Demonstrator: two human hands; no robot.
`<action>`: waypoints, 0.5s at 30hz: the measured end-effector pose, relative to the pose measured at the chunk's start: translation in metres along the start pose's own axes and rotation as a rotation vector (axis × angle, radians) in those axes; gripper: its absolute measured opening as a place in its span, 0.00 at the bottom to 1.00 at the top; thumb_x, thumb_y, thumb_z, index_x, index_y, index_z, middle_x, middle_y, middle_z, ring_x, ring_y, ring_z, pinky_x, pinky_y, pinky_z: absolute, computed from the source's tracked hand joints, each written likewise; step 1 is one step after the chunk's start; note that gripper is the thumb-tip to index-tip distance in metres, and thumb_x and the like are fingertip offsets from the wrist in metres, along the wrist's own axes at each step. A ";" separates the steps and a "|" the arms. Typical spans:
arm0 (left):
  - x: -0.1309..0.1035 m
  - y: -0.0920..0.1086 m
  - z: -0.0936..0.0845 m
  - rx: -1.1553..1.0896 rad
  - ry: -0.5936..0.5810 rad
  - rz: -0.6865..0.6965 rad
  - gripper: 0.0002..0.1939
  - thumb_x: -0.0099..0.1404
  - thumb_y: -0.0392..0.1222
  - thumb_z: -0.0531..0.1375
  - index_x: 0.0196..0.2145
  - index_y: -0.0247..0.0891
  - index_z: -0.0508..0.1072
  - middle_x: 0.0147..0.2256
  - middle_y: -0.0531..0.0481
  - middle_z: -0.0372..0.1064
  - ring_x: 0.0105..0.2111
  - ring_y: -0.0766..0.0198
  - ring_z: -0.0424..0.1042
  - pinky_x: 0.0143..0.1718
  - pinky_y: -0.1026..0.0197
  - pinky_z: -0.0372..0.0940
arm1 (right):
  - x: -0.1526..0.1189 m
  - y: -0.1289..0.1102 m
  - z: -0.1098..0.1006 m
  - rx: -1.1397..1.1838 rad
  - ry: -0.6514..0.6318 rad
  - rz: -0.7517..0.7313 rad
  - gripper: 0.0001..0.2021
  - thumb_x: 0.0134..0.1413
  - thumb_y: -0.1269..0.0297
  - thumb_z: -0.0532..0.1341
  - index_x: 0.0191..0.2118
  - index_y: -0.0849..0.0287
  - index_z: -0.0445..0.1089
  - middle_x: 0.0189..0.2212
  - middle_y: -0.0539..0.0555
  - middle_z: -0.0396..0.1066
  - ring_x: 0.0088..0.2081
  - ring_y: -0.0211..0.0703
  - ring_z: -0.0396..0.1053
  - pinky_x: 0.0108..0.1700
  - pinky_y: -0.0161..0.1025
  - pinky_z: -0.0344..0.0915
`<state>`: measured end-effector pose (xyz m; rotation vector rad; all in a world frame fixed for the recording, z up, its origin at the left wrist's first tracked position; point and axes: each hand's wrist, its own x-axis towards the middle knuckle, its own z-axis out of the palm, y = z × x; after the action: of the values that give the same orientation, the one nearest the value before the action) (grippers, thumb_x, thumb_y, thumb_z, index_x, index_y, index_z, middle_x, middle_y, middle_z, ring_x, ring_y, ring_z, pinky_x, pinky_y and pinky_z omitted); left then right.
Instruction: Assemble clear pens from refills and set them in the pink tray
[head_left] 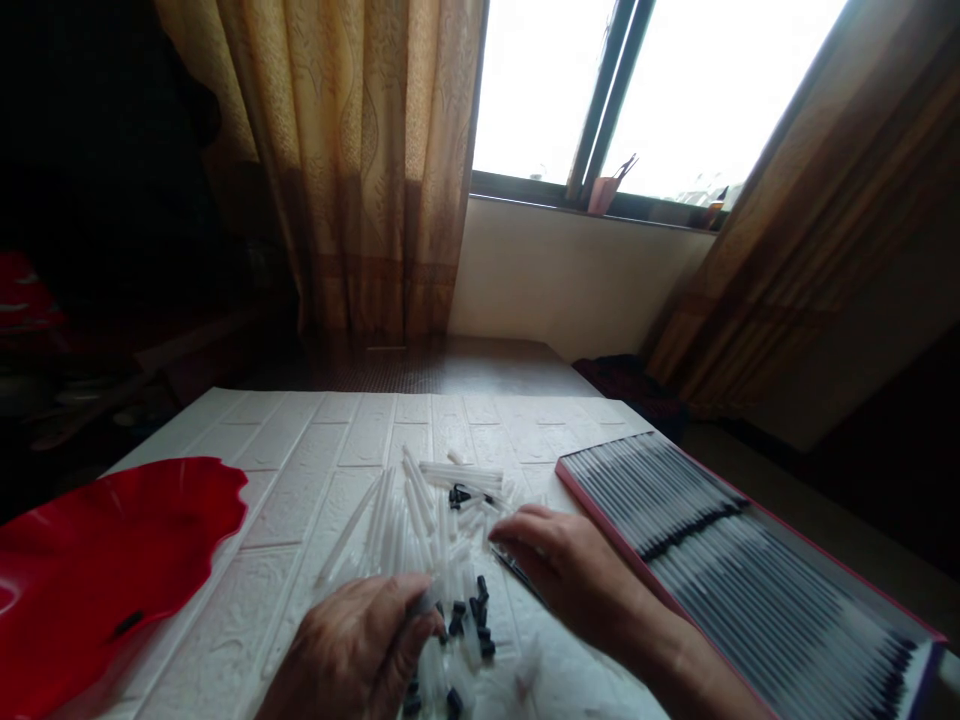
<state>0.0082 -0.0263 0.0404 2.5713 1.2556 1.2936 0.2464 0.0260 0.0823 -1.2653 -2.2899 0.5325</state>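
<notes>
My left hand [367, 640] is low in the middle, its thumb and forefinger pinched on a small translucent plastic piece [427, 600]. Whether this is a tube or a cap is hard to see. My right hand [551, 550] is bent over the right side of the pile, fingers closed. A thin dark pen-like stick [514, 572] runs from its fingertips under the palm. Between and beyond the hands lie whitish clear plastic tubes [397, 525] in a loose heap. Short black caps [480, 605] are scattered beside my left hand, and more black pieces [461, 494] lie farther back.
At the right, a red-edged box [600, 510] holds two rows of clear tubes with black ends. A red wavy-rimmed tray [150, 500] with one black piece stands at the left. White brick-patterned sheeting [292, 500] covers the table. Curtains [360, 180] and a window are behind.
</notes>
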 end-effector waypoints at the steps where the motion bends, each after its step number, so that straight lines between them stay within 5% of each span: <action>1: 0.000 0.001 -0.001 0.000 -0.009 -0.011 0.15 0.79 0.48 0.43 0.46 0.45 0.68 0.31 0.54 0.78 0.29 0.63 0.79 0.33 0.63 0.72 | 0.002 0.006 0.007 -0.072 -0.087 -0.001 0.13 0.63 0.73 0.56 0.39 0.54 0.79 0.36 0.52 0.79 0.36 0.41 0.76 0.39 0.34 0.66; 6: 0.002 0.004 -0.006 -0.026 -0.127 -0.009 0.12 0.79 0.46 0.44 0.46 0.44 0.65 0.31 0.55 0.77 0.28 0.63 0.80 0.31 0.66 0.72 | 0.000 0.021 0.033 -0.265 -0.248 -0.031 0.14 0.57 0.76 0.58 0.39 0.52 0.79 0.36 0.51 0.76 0.37 0.41 0.74 0.37 0.34 0.62; 11: 0.000 -0.003 -0.001 -0.020 -0.280 -0.008 0.12 0.79 0.44 0.45 0.51 0.44 0.65 0.36 0.53 0.78 0.34 0.63 0.81 0.34 0.66 0.74 | 0.001 0.019 0.033 -0.304 -0.241 -0.071 0.06 0.56 0.74 0.63 0.32 0.55 0.74 0.35 0.50 0.75 0.36 0.41 0.73 0.35 0.34 0.60; 15: -0.004 -0.007 0.004 0.044 -0.287 0.024 0.14 0.79 0.44 0.44 0.50 0.42 0.67 0.36 0.52 0.79 0.33 0.62 0.82 0.33 0.64 0.76 | 0.000 0.023 0.038 -0.246 -0.159 -0.070 0.05 0.54 0.74 0.65 0.31 0.58 0.73 0.32 0.51 0.75 0.33 0.42 0.72 0.34 0.34 0.60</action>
<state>0.0048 -0.0225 0.0327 2.6856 1.2129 0.8662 0.2403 0.0331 0.0391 -1.2883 -2.5863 0.3454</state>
